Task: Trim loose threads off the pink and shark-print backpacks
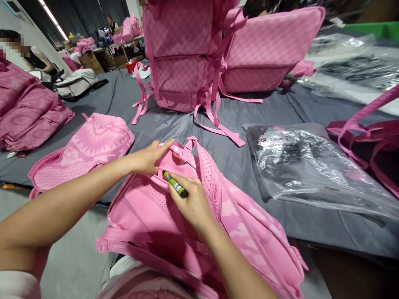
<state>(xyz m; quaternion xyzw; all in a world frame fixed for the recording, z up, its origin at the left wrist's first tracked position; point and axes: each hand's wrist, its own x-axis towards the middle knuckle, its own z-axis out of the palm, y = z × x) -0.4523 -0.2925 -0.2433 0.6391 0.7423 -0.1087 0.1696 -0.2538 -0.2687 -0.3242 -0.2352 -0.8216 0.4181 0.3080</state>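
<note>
Beyond, long dark curtains (81, 18) hang behind a grey-draped table (174, 122), its covering smooth and faintly creased. Across the near edge lies a soft, rounded pink backpack (173, 224), camouflage-printed along its side. The left hand (151, 160), partly closed, grips its top panel beside the looped handle (193, 142); the right hand (195, 201) curls around a slim green marker (176, 185) (patterned, dark-ended), tip against the fabric.
</note>
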